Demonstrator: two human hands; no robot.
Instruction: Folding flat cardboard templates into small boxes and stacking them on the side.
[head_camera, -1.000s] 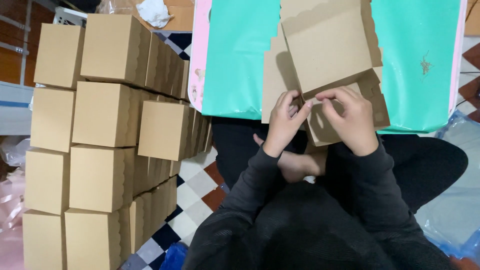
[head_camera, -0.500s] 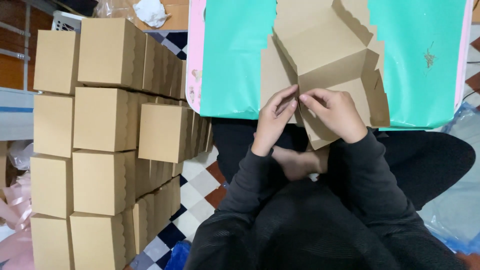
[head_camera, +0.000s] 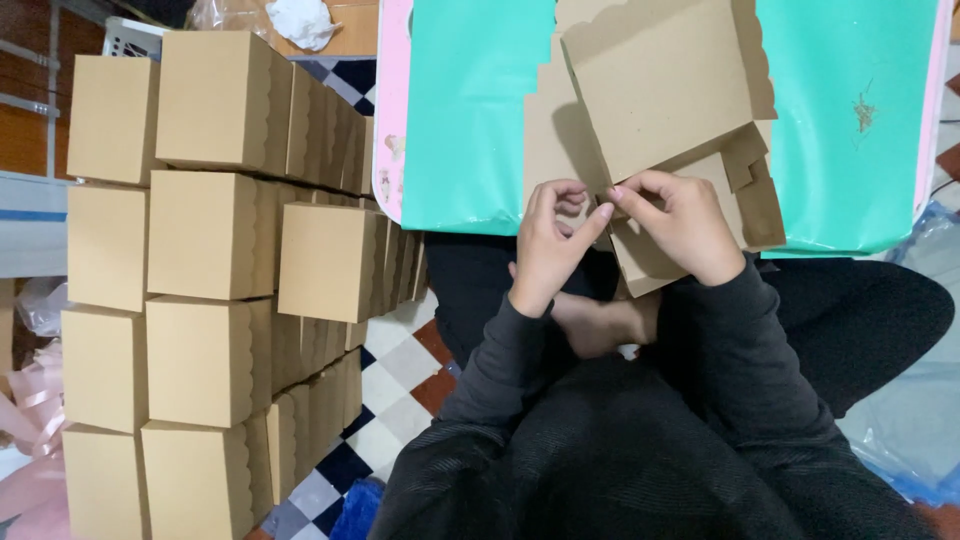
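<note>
Hands (head_camera: 610, 235) folding cardboard box (head_camera: 660, 95), teal table (head_camera: 470, 110), checkered floor (head_camera: 395, 385)

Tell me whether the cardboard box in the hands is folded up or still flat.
Partly folded: the cardboard box has panels standing up, flaps loose, while both hands pinch one edge.

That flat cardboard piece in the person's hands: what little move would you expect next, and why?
Probably pressing the pinched flap further inward. Both the left hand and the right hand pinch one edge of the unfolded cardboard box blank, which lies partly creased on the green table top. The stacked finished boxes beside it suggest the same shape is coming.
</note>
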